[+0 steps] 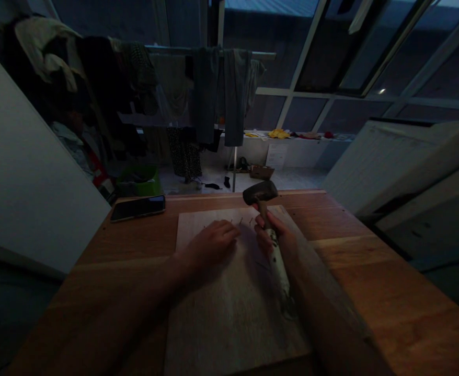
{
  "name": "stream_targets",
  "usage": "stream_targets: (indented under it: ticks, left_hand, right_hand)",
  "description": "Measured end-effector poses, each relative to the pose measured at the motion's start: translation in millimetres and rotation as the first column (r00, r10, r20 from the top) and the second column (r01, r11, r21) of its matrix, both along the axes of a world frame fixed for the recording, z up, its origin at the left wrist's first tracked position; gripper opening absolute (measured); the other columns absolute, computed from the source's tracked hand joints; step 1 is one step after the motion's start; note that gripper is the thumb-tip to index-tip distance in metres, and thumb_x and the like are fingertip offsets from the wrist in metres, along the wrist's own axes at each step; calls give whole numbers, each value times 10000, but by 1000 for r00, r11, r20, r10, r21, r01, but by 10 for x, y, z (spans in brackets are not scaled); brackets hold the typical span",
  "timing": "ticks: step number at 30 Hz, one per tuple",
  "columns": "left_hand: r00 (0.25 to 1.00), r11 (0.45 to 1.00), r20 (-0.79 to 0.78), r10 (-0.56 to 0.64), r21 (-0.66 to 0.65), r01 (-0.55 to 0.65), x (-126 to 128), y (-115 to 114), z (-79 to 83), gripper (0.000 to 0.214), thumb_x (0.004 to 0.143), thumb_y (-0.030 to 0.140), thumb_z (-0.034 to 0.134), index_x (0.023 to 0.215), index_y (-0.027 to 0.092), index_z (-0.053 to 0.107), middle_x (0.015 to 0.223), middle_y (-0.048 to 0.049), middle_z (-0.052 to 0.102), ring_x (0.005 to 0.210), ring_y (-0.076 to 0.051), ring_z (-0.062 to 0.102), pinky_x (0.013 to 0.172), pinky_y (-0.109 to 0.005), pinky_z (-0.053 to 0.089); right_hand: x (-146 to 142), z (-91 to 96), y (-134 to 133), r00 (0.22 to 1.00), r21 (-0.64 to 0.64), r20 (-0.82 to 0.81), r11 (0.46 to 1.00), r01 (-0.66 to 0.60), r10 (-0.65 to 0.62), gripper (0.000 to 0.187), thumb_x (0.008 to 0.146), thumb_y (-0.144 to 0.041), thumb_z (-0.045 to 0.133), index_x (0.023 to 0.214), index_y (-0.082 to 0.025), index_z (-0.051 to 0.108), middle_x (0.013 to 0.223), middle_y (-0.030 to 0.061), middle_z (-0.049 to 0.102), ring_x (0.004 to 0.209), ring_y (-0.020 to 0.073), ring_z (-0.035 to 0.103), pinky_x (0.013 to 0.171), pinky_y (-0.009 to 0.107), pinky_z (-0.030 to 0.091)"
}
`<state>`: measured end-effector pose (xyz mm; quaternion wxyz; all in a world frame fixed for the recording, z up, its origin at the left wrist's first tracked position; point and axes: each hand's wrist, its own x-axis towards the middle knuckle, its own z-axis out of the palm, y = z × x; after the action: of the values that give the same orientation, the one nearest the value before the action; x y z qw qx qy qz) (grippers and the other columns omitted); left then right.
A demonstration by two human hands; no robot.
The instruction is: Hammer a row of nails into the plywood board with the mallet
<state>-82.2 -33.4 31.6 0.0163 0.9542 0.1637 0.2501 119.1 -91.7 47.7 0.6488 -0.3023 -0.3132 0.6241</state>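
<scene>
1. The hammer (pixel 279 271) is over the right half of a pale wooden board (pixel 229 318). Its dark head (pixel 260 193) is raised above the board's far edge, and its light handle runs back toward the person.
2. The right hand (pixel 276 237) is clenched around the upper part of the handle, just below the head. The lower end of the handle sticks out past the wrist.
3. A short row of thin nails (pixel 240 221) stands in the board near its far edge, just left of the hammer head. They are small and dim, so their number is hard to tell.
4. The left hand (pixel 211 241) lies palm down on the board with its fingertips at the left end of the nail row. In this light I cannot tell whether it is pinching a nail or only resting there.
5. The board lies flat on a brown wooden worktop (pixel 370 292), reaching from the near edge almost to the far edge.
6. A dark phone (pixel 138 207) lies face up on the worktop's far left corner, well apart from the board.
7. Beyond the worktop, a green tub (pixel 139 183) sits on the floor, and a drying rack (pixel 214 99) hung with clothes stands before large windows.
8. White panels lean at the left (pixel 29 177) and the right (pixel 402 167).
</scene>
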Motion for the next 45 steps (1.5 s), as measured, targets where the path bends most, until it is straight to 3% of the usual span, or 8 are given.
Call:
stream_targets:
  ticks: [2, 5, 11, 19, 22, 25, 31, 45]
  left_hand:
    - [998, 978, -48, -34, 203, 43, 168, -251, 63, 212, 1012, 137, 551, 1186, 134, 674, 1314, -138, 685, 1284, -273, 600, 1112, -444, 470]
    - [990, 937, -135, -40, 338, 84, 351, -513, 116, 182, 1022, 170, 558, 1125, 117, 698, 1206, -141, 728, 1189, -268, 643, 1050, -415, 489]
    - [975, 921, -154, -160, 332, 204, 490, -606, 0, 92, 961, 141, 643, 947, 117, 731, 896, -98, 749, 883, -225, 689, 867, -369, 519]
    - [959, 913, -178, -221, 308, 268, 538, -585, 41, 88, 933, 141, 676, 873, 170, 733, 886, -75, 743, 845, -217, 681, 798, -367, 531]
    - [968, 955, -177, -178, 208, 213, 310, -397, 101, 86, 933, 119, 657, 950, 174, 721, 922, -79, 728, 863, -216, 677, 803, -357, 539]
    - [999, 1000, -44, 11, -10, -12, -41, -93, 69, 167, 918, 81, 624, 1004, 181, 728, 904, -76, 727, 848, -207, 682, 807, -339, 544]
    - [846, 783, 217, 488, -536, -314, -539, 386, -149, 155, 920, 251, 630, 924, 184, 769, 874, -61, 766, 768, -192, 692, 780, -328, 569]
    - [867, 804, 268, 421, -552, -220, -593, 483, -370, 125, 890, 239, 694, 850, 192, 803, 895, -71, 715, 870, -199, 668, 826, -331, 535]
  right_hand:
    - [105, -14, 18, 999, 21, -41, 1000, 1, 0, 281, 918, -393, 673, 1140, -238, 596, 635, -93, 541, 330, 57, 271, 275, 169, 271]
    - [168, -19, 19, 998, 48, -56, 999, 6, -3, 234, 934, -382, 661, 1111, -246, 589, 610, -95, 510, 333, 63, 274, 287, 168, 275]
    - [118, 28, -10, 999, 2, 31, 1000, 21, -21, 301, 888, -452, 699, 1077, -250, 581, 579, -99, 476, 330, 74, 260, 284, 191, 230]
    - [67, 53, -32, 992, -57, 126, 998, 11, -4, 339, 863, -539, 697, 970, -252, 552, 498, -118, 388, 334, 81, 240, 314, 200, 223]
    - [66, 26, -13, 995, -51, 100, 998, 26, -21, 356, 842, -511, 721, 1032, -252, 567, 547, -116, 456, 327, 69, 251, 301, 194, 232]
    - [9, -22, 19, 995, -48, 94, 998, 42, -37, 399, 817, -485, 746, 1089, -237, 592, 630, -97, 555, 319, 59, 304, 276, 195, 250]
    - [-276, -85, 19, 987, -18, 156, 999, 31, -28, 396, 828, -439, 730, 1119, -178, 668, 715, -50, 630, 303, 48, 386, 247, 197, 278]
    - [-641, -84, -34, 937, -67, 293, 982, -178, 190, 341, 852, -482, 725, 1013, -187, 668, 756, -30, 655, 325, 60, 481, 262, 196, 314]
